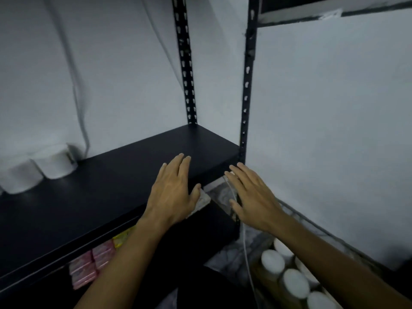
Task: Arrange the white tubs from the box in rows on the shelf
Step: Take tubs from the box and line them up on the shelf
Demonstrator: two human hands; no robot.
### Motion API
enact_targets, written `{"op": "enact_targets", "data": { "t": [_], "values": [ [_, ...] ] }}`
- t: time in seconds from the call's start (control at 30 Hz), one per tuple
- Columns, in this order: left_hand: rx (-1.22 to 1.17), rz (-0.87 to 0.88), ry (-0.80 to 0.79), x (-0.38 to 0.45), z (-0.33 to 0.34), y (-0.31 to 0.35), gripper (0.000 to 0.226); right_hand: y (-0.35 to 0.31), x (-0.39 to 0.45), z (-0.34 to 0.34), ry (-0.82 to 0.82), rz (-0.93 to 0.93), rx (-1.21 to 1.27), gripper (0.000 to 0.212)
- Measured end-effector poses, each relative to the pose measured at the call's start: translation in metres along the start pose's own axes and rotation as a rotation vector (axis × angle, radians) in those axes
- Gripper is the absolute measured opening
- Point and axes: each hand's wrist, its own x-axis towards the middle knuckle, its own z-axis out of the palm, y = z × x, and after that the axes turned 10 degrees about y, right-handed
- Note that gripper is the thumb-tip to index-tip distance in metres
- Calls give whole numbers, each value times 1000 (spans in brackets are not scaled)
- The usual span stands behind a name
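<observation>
My left hand: flat and wide, fingers straight and close together, palm down over the front edge of the shelf near its right end; it holds nothing. Whether the palm rests on the board or floats just above it I cannot tell.
My right hand: open too, fingers spread and relaxed, empty, out past the shelf's front right corner and in front of the front post.
Shelf: a black board; its front edge runs from the lower left up to the right corner, and its back edge meets the pale wall.
Tubs on the shelf: two white tubs stand side by side and touching at the far left, against the back edge; more at the left border is too cut off to tell.
Open room: from those tubs to the right-hand posts the board is bare black surface, front to back.
Front post: black slotted upright at the right front corner.
Back post: matching upright at the back right corner.
Box: on the floor at lower right, under my right forearm.
Tubs in the box: white round lids packed close together.
Cable: a thin white line hanging down beside the box.
Lower level: pink and yellow packets under the shelf's front edge.
</observation>
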Motion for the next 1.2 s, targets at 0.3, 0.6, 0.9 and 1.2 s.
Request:
{"op": "enact_targets", "data": {
  "t": [0.3,0.6,0.9,1.2],
  "values": [
    [-121,251,-109,29,70,132,74,101,-92,-32,-20,175,-111,67],
    [-183,417,-286,24,172,203,73,169,-181,3,-135,335,-111,65],
    [-228,486,-703,-16,305,236,87,212,-284,49,-408,614,-98,84],
    [-265,546,-943,-51,409,268,108,241,-346,103,-765,875,-59,111]
  ]
}}
